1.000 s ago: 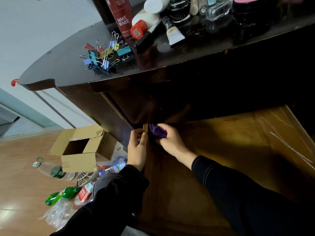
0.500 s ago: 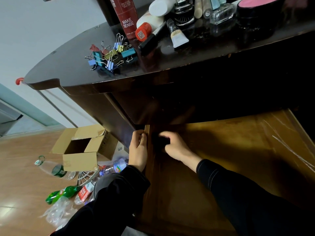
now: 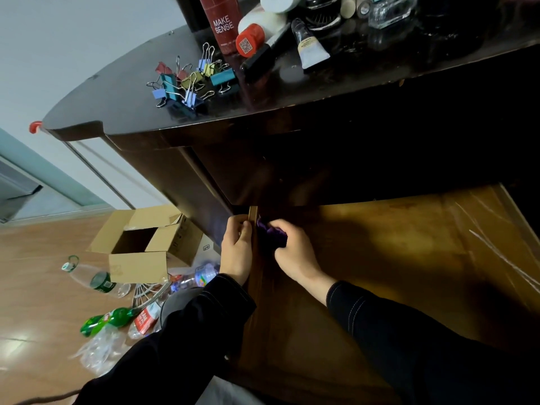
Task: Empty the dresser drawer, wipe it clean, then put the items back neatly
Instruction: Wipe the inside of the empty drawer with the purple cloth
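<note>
Open wooden drawer (image 3: 380, 258) across the lower right of the frame. At centre, left hand (image 3: 236, 249) gripping the drawer's left wall, fingers curled over its top edge. Just beside it, right hand (image 3: 295, 252) clutching a bunched purple cloth (image 3: 273, 235), pressed into the drawer's far left corner. Above, dark counter (image 3: 117, 97) carrying coloured binder clips (image 3: 190, 80) and toiletries (one red can (image 3: 223, 21) reading MAKE SENSE). Lower left: cardboard box (image 3: 137, 264) and plastic bottles (image 3: 99, 282) on the floor (image 3: 35, 287).
</note>
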### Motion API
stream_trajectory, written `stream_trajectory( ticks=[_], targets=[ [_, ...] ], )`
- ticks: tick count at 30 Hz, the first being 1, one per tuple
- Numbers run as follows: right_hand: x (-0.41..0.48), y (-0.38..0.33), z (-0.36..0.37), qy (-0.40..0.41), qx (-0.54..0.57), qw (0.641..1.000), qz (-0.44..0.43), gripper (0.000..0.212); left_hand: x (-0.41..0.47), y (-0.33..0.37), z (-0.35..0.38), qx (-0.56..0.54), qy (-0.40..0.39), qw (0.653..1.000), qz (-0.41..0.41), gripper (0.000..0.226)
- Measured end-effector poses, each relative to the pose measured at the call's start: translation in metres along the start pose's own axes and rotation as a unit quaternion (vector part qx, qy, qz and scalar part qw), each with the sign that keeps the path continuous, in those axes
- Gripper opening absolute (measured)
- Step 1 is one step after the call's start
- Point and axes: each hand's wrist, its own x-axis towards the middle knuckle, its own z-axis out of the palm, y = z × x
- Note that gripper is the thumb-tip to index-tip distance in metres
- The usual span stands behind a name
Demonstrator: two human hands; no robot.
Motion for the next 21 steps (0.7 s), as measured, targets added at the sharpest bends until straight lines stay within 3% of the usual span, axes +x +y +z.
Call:
stream_trajectory(
  ticks=[3,7,10,16,21],
  targets=[
    [0.002,0.004,-0.007,-0.033,-0.027,0.998,0.056,0.058,0.000,0.000,-0.001,0.009,-0.001,1.000,-0.002,0.015],
    [-0.006,-0.007,0.005,0.020,-0.035,0.999,-0.014,0.053,0.000,0.000,0.000,0.008,0.007,1.000,0.009,0.016],
    [-0.014,0.002,0.014,0.041,-0.068,0.996,-0.028,0.059,0.001,-0.001,0.001,0.007,0.006,1.000,0.004,0.015],
    [0.023,0.001,-0.011,-0.028,-0.038,0.995,0.090,0.049,0.000,0.001,0.000,0.011,-0.001,1.000,-0.003,0.014],
    [0.005,0.001,0.000,-0.012,-0.053,0.998,0.008,0.050,-0.002,0.005,0.000,0.000,0.003,1.000,-0.006,0.016]
  ],
)
